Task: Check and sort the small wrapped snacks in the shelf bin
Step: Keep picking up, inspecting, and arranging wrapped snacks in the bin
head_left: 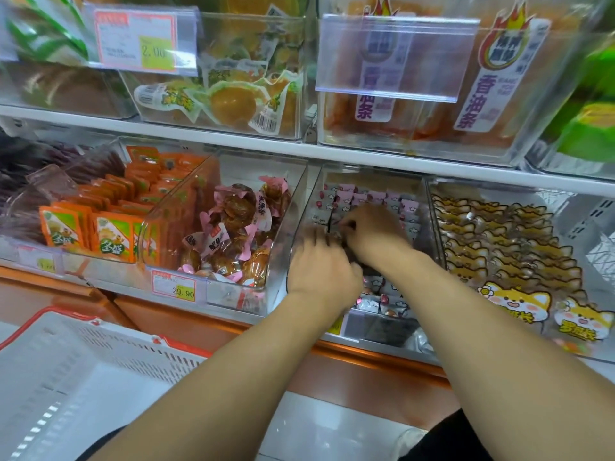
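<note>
Small pink and grey wrapped snacks (364, 197) fill a clear shelf bin (301, 224) on the lower shelf, standing in rows at the back and lying loose at the front. Both my hands are inside this bin. My left hand (321, 266) is knuckles-up over the middle of the pile. Its fingers are curled down into the packets and blurred. Just behind it, my right hand (371, 231) pinches packets with curled fingers at its left side. The snacks under both hands are hidden.
Left of the bin is a clear bin of brown pink-wrapped snacks (233, 227), and further left orange packets (109, 227). Right of it is a bin of dog-print packs (506, 244). A shelf board (233, 144) hangs close above. A white basket (83, 377) sits at lower left.
</note>
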Demonstrator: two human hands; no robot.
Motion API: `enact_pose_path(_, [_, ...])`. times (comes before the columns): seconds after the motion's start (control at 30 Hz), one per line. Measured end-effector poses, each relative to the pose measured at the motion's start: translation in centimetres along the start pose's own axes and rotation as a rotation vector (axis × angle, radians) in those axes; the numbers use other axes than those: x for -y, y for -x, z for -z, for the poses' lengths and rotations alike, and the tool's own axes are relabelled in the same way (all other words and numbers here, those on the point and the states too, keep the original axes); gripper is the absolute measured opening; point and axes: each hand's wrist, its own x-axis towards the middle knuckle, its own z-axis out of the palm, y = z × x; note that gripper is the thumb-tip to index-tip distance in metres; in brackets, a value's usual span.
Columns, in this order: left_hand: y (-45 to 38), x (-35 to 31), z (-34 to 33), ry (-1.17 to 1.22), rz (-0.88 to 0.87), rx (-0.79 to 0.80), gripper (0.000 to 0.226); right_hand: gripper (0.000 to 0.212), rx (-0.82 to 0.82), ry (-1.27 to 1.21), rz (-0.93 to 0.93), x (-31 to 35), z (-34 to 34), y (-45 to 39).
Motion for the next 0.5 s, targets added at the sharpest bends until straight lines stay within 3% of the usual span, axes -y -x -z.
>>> enact_pose_path(0.1, [-0.4,-0.1,0.2,-0.022,0.025,0.051,0.062,0.02,-0.077,-0.07,-0.008,0.3,0.0,0.4])
enact_pose_path(0.23, [-0.2,-0.1,0.9,0.148,0.047,0.052,0.069,0.012,-0.178,-0.165,0.023,0.5,0.2,1.1])
enact_pose_path(0.5, [1.0,0.3,0.8,0.216,0.04,-0.019,0.087,0.009,-0.693,-0.594,0.104,0.6,2.1,3.8])
